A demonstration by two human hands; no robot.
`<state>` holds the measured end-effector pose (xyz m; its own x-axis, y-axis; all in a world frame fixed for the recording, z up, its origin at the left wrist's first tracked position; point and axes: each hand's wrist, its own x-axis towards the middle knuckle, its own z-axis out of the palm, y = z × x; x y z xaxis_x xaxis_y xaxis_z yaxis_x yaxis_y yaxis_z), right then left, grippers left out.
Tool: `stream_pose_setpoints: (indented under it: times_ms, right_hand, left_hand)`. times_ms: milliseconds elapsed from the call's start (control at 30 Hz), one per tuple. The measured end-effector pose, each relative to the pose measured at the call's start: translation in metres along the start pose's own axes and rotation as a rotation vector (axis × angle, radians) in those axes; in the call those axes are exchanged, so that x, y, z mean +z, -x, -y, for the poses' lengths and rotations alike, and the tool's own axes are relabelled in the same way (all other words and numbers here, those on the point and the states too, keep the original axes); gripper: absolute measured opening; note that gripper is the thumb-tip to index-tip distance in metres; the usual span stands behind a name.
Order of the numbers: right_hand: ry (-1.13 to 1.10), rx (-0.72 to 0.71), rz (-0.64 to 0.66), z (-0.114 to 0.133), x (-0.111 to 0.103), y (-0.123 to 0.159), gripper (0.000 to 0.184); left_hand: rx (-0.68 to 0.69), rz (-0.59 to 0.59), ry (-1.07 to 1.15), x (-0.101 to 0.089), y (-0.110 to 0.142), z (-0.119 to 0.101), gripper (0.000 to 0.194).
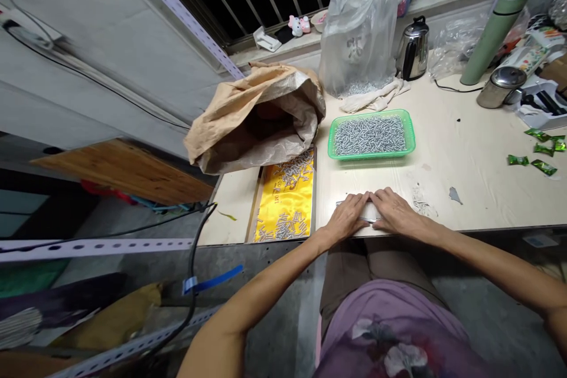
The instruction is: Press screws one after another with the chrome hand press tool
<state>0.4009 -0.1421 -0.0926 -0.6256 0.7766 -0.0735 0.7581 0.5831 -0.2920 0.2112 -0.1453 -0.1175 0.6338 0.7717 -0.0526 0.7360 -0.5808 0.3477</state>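
My left hand [348,217] and my right hand [393,211] lie side by side at the near edge of the pale table [465,147], fingers stretched flat over a small pale flat object [369,211] that they mostly hide. Just beyond them stands a green plastic tray [372,155] filled with small grey metal pieces [370,134]. To the left sits a yellow-lined box [287,198] scattered with more of the same metal pieces. I cannot make out exactly what lies under my fingers.
An open brown paper sack [261,118] lies at the table's left. Behind the tray are a clear plastic bag [361,29], a steel kettle [414,47], a green tube [494,35], a steel cup [502,85] and green sweets [538,150]. Black cables [195,248] hang at left.
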Motion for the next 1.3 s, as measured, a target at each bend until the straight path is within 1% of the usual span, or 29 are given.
stream_pose_setpoints:
  times_ms: [67,133,267,333,400,433,500,600,700,800,833,867,933,1000,1067,1133,1200,1233,1267,1300]
  right_hand:
    - [0.029,0.042,-0.013,0.000,0.000,0.004,0.054]
    - [0.071,0.054,-0.012,0.002,-0.002,0.006,0.045]
    - [0.121,0.066,0.019,0.004,-0.006,0.001,0.024]
    - [0.125,0.088,0.051,0.001,-0.008,-0.006,0.016]
    - [0.117,0.076,0.092,-0.004,-0.010,-0.013,0.009]
    - [0.113,0.064,0.111,-0.006,-0.011,-0.016,0.009]
    - [0.105,0.044,0.128,-0.010,-0.012,-0.020,0.015]
    - [0.096,0.032,0.112,-0.013,-0.012,-0.021,0.019]
    - [0.086,0.028,0.075,-0.018,-0.016,-0.020,0.012]
    - [0.023,-0.056,0.080,-0.031,-0.023,-0.023,0.034]
    - [-0.005,-0.096,0.094,-0.036,-0.025,-0.025,0.036]
    - [-0.029,-0.126,0.108,-0.041,-0.026,-0.027,0.035]
    - [-0.050,-0.119,0.100,-0.049,-0.025,-0.033,0.024]
    - [-0.042,-0.052,0.051,-0.054,-0.023,-0.041,0.018]
    - [-0.013,0.020,0.005,-0.053,-0.022,-0.050,0.018]
    - [0.059,0.070,-0.031,-0.047,-0.023,-0.058,0.019]
    - [0.152,0.065,-0.062,-0.033,-0.023,-0.063,0.020]
    - [0.176,0.015,-0.059,-0.024,-0.022,-0.065,0.019]
    - [0.176,-0.072,-0.038,-0.013,-0.020,-0.066,0.019]
    - [0.151,-0.190,-0.001,-0.002,-0.018,-0.066,0.019]
  left_hand:
    - [-0.002,0.060,-0.025,-0.004,-0.007,0.003,0.068]
    - [-0.003,0.112,-0.059,-0.011,-0.012,0.003,0.067]
    - [-0.017,0.168,-0.082,-0.020,-0.021,-0.002,0.044]
    - [-0.062,0.162,-0.076,-0.020,-0.025,-0.004,0.036]
    - [-0.117,0.142,-0.072,-0.018,-0.030,-0.006,0.029]
    - [-0.145,0.131,-0.071,-0.017,-0.032,-0.007,0.026]
    - [-0.191,0.115,-0.070,-0.015,-0.035,-0.009,0.024]
    - [-0.222,0.113,-0.076,-0.016,-0.038,-0.010,0.025]
    - [-0.220,0.073,-0.090,-0.014,-0.034,-0.010,0.027]
    - [-0.216,-0.060,-0.072,-0.002,-0.024,-0.012,0.042]
    - [-0.209,-0.117,-0.060,0.005,-0.020,-0.014,0.044]
    - [-0.192,-0.169,-0.047,0.014,-0.015,-0.017,0.044]
    - [-0.127,-0.242,-0.019,0.031,-0.006,-0.027,0.042]
    - [-0.053,-0.262,0.017,0.047,0.001,-0.038,0.041]
    - [-0.017,-0.259,0.051,0.056,0.005,-0.047,0.042]
    - [-0.016,-0.258,0.072,0.058,0.005,-0.052,0.044]
    - [-0.018,-0.260,0.085,0.056,0.003,-0.053,0.046]
    - [-0.019,-0.259,0.094,0.055,0.003,-0.053,0.047]
    - [-0.021,-0.257,0.104,0.053,0.003,-0.054,0.048]
    - [-0.016,-0.249,0.115,0.051,0.005,-0.055,0.048]
